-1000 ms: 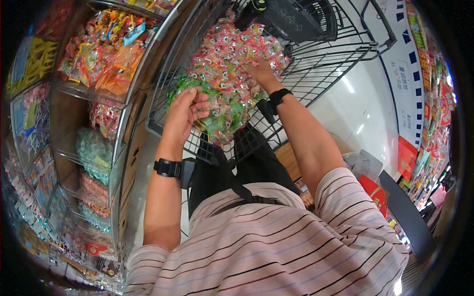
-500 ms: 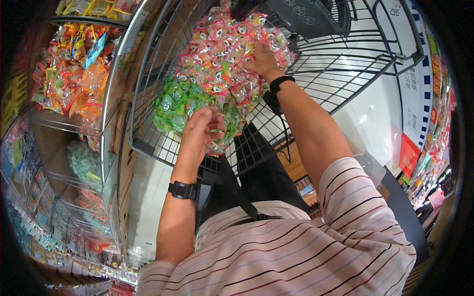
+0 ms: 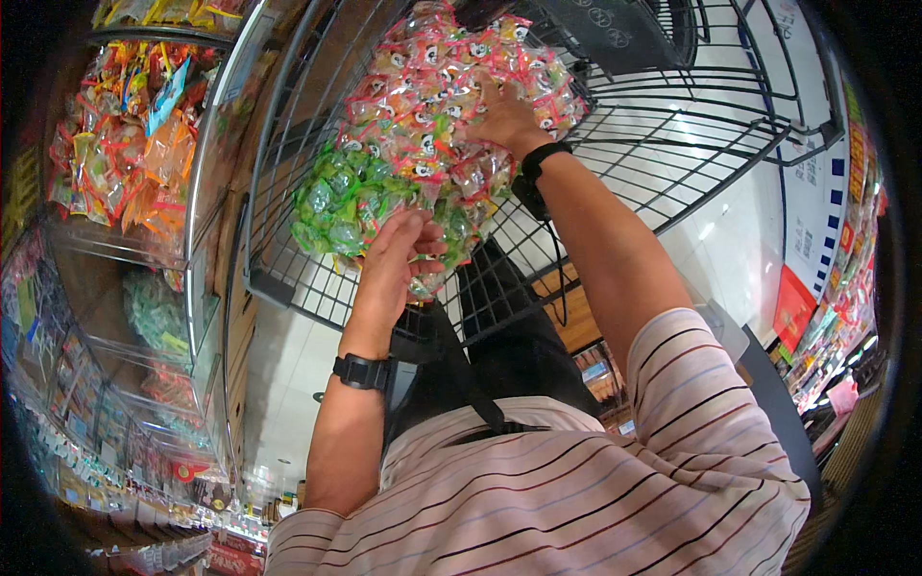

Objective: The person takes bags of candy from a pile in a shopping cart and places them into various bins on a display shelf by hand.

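Note:
A heap of small pink-and-clear wrapped snack packets [image 3: 423,101] with black-and-white animal faces fills much of a dark wire shopping cart [image 3: 639,158]. Green wrapped packets [image 3: 336,197] lie at the heap's near left. My right hand [image 3: 507,120] rests on the pink packets, fingers spread and partly sunk among them; no single packet shows in its grasp. Lower down, at the heap's near edge, my left hand [image 3: 392,252] is half curled, its fingers apart beside the green and clear packets. I see nothing held in it.
Left of the cart stands a shelf with clear bins, one holding orange and red wrapped sweets [image 3: 144,144], another pale green packets [image 3: 154,312]. A black child-seat panel [image 3: 615,38] is at the cart's far side. More packaged goods [image 3: 855,269] line the right.
My right hand stays on the pink packets, its fingers a little shifted. The fingers of my left hand have spread slightly. The cart and shelf sit slightly differently in view.

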### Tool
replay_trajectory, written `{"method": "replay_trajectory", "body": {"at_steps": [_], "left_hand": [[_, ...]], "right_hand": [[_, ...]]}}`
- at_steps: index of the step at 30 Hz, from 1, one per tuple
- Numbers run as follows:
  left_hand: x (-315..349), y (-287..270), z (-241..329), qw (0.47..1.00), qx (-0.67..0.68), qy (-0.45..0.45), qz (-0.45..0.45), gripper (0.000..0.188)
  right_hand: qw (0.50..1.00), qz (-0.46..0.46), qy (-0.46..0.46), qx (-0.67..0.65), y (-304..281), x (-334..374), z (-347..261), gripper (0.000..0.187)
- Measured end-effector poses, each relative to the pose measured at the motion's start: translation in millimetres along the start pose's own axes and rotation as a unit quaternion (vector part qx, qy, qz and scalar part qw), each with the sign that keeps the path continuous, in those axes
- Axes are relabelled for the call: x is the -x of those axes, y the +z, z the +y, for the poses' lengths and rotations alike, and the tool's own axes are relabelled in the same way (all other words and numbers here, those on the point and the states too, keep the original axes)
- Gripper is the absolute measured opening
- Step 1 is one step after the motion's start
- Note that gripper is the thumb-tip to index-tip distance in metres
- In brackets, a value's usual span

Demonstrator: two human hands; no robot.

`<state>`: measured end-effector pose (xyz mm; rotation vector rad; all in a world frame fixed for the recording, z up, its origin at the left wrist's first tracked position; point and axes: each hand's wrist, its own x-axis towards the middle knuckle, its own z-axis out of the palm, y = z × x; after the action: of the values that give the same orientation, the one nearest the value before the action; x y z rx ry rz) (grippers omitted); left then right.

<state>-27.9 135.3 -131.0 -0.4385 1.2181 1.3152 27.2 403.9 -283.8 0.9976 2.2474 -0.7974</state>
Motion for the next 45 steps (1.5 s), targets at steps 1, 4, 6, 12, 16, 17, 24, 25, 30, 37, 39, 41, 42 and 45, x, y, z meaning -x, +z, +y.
{"method": "replay_trajectory", "body": {"at_steps": [1, 4, 6, 12, 16, 17, 24, 25, 30, 37, 39, 41, 42, 45], "left_hand": [[-1, -2, -1, 1.0, 0.001, -0.001, 0.002, 0.036], [-1, -4, -4, 1.0, 0.0, -0.002, 0.009, 0.035], [0, -5, -5, 1.0, 0.006, -0.004, 0.01, 0.034], [-2, -9, -6, 1.0, 0.013, -0.007, 0.008, 0.033], [1, -10, -6, 1.0, 0.014, 0.006, 0.002, 0.033], [2, -10, -6, 1.0, 0.017, 0.006, 0.001, 0.034], [16, -6, 2, 1.0, 0.02, 0.023, 0.002, 0.036], [19, -10, 3, 0.999, 0.022, 0.03, 0.003, 0.036], [25, -14, 22, 0.999, -0.016, 0.043, -0.019, 0.038], [47, -21, 47, 0.99, -0.036, 0.135, -0.029, 0.037], [62, -16, 59, 0.989, -0.045, 0.134, -0.045, 0.042], [74, -9, 67, 0.979, -0.05, 0.186, -0.068, 0.048], [78, -7, 74, 0.976, -0.045, 0.189, -0.102, 0.054], [100, 1, 80, 0.967, -0.097, 0.208, -0.107, 0.056]], "right_hand": [[1.0, -0.002, -0.001, -0.001, 2, 1, -4, 0.11], [0.997, -0.034, -0.015, 0.06, 9, 2, -11, 0.097], [0.999, -0.001, -0.012, 0.039, 14, -1, -8, 0.08], [0.997, 0.054, -0.046, 0.025, 29, -2, 2, 0.065], [0.994, 0.074, -0.042, 0.064, 32, -12, 9, 0.056], [0.995, 0.08, -0.049, 0.036, 30, -11, 12, 0.052], [0.994, 0.097, -0.012, -0.039, -3, 10, 9, 0.066], [0.994, 0.1, -0.018, -0.037, -14, 19, -3, 0.066], [0.914, -0.044, 0.079, -0.395, -63, 71, -29, 0.092], [0.825, -0.112, 0.056, -0.551, -102, 157, -76, 0.084], [0.794, -0.154, 0.006, -0.588, -107, 186, -88, 0.065], [0.788, -0.18, -0.048, -0.587, -107, 209, -104, 0.048], [0.799, -0.191, -0.056, -0.567, -104, 215, -106, 0.045], [0.814, -0.201, -0.076, -0.54, -97, 237, -117, 0.043]]}}
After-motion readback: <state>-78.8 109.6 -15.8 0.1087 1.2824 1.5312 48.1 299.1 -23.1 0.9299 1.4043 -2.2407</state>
